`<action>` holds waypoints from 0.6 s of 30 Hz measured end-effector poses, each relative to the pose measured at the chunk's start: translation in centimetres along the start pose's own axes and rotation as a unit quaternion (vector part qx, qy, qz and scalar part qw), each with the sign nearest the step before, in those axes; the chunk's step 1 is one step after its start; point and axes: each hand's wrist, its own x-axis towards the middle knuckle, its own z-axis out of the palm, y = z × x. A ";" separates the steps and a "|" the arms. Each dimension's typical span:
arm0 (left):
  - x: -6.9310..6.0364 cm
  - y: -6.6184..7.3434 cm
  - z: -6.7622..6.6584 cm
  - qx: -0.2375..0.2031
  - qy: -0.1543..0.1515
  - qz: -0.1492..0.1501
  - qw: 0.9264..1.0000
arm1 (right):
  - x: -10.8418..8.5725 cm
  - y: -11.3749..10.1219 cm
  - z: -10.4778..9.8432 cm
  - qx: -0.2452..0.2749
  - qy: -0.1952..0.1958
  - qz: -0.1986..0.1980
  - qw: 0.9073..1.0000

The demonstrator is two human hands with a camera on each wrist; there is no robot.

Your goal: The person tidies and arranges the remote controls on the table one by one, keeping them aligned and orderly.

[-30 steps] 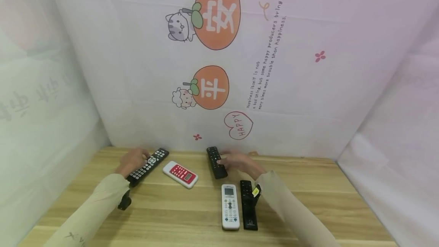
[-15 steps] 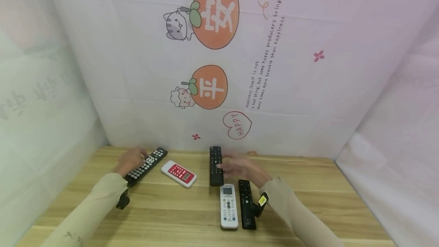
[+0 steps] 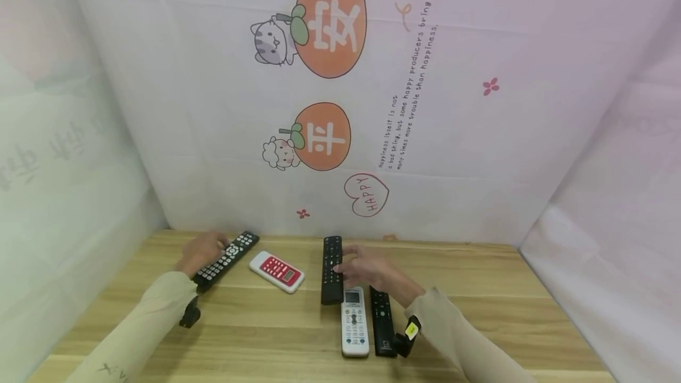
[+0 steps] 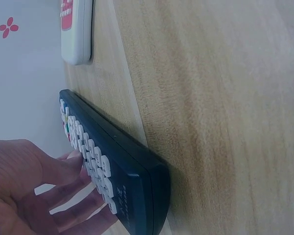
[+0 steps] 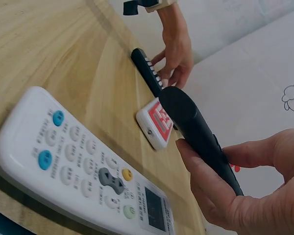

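Thumb and fingers clamped on the black remote (image 3: 329, 276), the right hand (image 3: 369, 268) had swung it straighter and drawn it nearer, so its lower end now stood close by the screen end of the white remote (image 3: 355, 325); it looked raised off the table (image 3: 266, 330) (a move seemingly unfinished), while the left hand (image 3: 201, 253) had stayed put, pinching the white-buttoned remote (image 3: 227, 259)

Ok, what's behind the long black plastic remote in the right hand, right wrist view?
Behind the held remote, parts show of a rounded white remote with a red face and a black remote with white buttons; what the held remote overlaps is covered.
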 end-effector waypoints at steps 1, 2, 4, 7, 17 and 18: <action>0.0 0.0 0.0 -0.001 0.001 0.001 1.000 | -0.2 0.0 0.1 -0.001 -0.002 -0.003 1.000; 0.0 -0.1 0.0 -0.002 0.003 0.002 1.000 | -0.3 0.0 0.2 -0.002 -0.004 -0.006 1.000; 0.0 0.0 0.0 -0.003 0.004 0.003 1.000 | -0.7 0.0 0.4 0.001 -0.008 -0.010 1.000; -0.1 0.0 0.0 -0.006 0.004 0.003 1.000 | -1.2 0.0 0.5 -0.004 -0.007 -0.014 1.000; -0.3 0.2 0.0 -0.006 0.007 0.011 1.000 | -2.3 0.4 -0.6 -0.019 0.033 0.020 0.999; -0.3 0.2 0.0 -0.006 0.008 0.012 1.000 | -2.4 0.4 -0.7 -0.022 0.037 0.019 0.999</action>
